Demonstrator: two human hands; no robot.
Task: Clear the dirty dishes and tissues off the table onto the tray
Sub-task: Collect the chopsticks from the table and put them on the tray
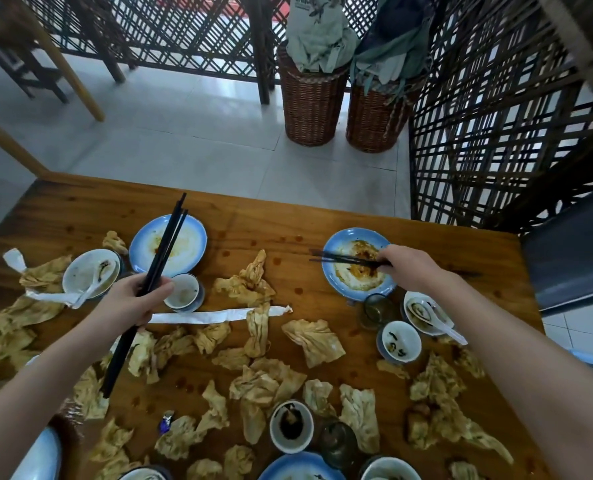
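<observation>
Black and several together, the chopstick bundle (170, 233) stands slanted in the left grip (132, 303), whose fingers are closed around its middle. It is at about 10 o'clock of the worktop (288, 223), with the tips over a blue-rimmed plate (200, 237) and a small cup (184, 291) just beside the knuckles.

Crumpled brown tissues (314, 341) lie over almost all the near half, from 8 o'clock to 4 o'clock, and a white paper strip (212, 315) crosses the centre.

At 2 o'clock the right grip (409, 268) has its fingers closed on the near ends of a chopstick pair (343, 258) that lies across a sauce-stained plate (329, 282). A glass (378, 310) stands just beside this plate, at the near side.

I judge the step in hand is collecting the chopsticks. To do it well, the pair should go up level, so the oily tips do not drip on the wood. The wrist should stay high above the glass. Then the pair should join the bundle with the ends aligned, so one grip becomes free for the dishes. The tray I cannot find in this view.
</observation>
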